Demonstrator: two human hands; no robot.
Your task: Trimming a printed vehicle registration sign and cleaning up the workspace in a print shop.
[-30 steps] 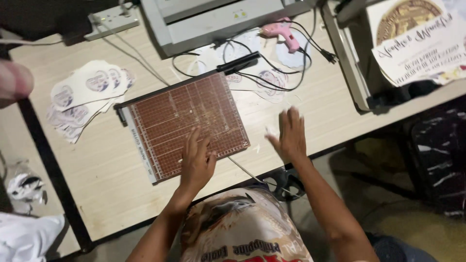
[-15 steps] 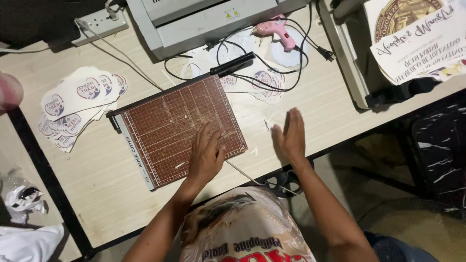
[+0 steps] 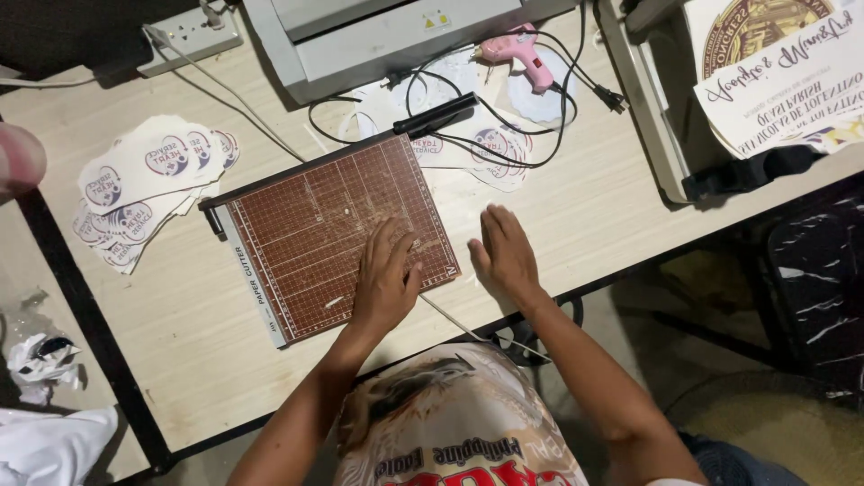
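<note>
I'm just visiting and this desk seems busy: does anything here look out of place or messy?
A few things. The paper cutter sits askew to the table edge, with small paper scraps on its board near the left hand. Black cables lie tangled by the pink glue gun. Crumpled paper lies on the floor.

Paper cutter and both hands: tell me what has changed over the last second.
Little changed. The left hand slid a short way up the brown paper cutter, toward the blade arm, and lies flat on its grid. The right hand stayed flat on the table beside the cutter's right edge. Nothing was picked up or let go. The cutter, the round printed cutouts and the pink glue gun kept their places.
</note>
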